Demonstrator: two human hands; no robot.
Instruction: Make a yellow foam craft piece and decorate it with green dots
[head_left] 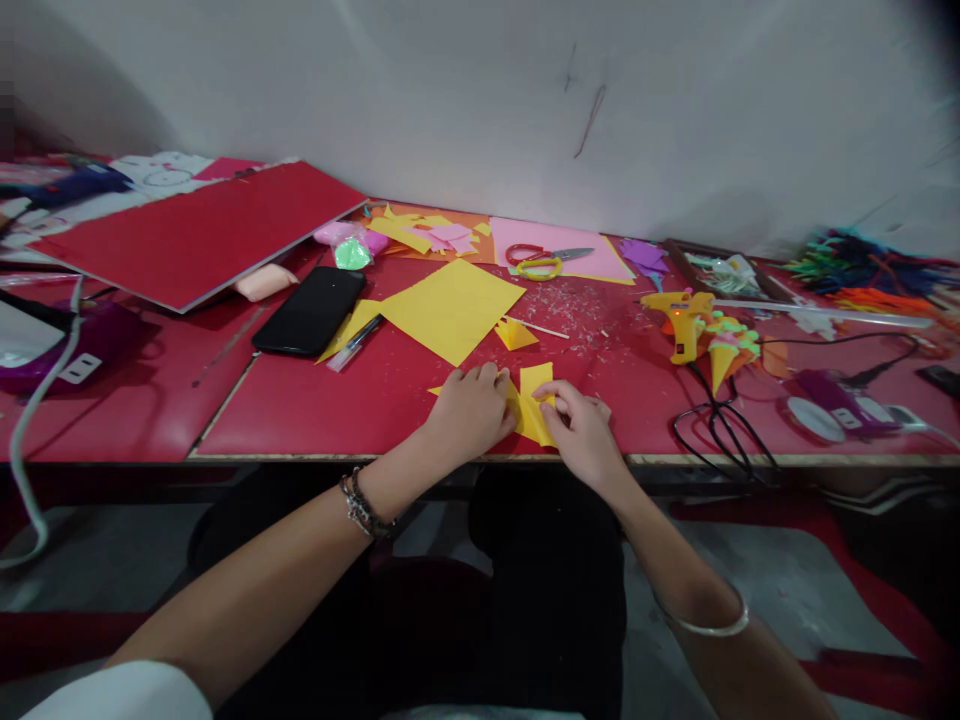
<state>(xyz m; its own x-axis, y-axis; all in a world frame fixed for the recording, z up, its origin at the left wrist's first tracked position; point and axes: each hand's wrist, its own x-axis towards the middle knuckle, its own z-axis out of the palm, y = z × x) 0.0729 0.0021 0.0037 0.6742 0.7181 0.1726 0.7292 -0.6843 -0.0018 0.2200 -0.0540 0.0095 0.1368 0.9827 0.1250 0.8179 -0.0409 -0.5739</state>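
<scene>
At the table's front edge, a folded piece of yellow paper (537,383) lies between my two hands, with one flap standing up. My left hand (472,408) is closed, its curled fingers on the paper's left part and its fingertips partly hidden. From the other side, my right hand (581,425) pinches the folded flap between thumb and fingers. Just beyond my hands lie a flat yellow square sheet (452,308) and a small folded yellow piece (516,334) beside a thin white stick (541,328).
Left of the sheet are a black phone (310,311) and a pen (355,344). Scissors (538,262) lie on pink paper (615,262) at the back. A yellow glue gun (681,325) with a looped black cable (720,425) stands right, near a small paper cone (722,362). A red board (217,225) leans left.
</scene>
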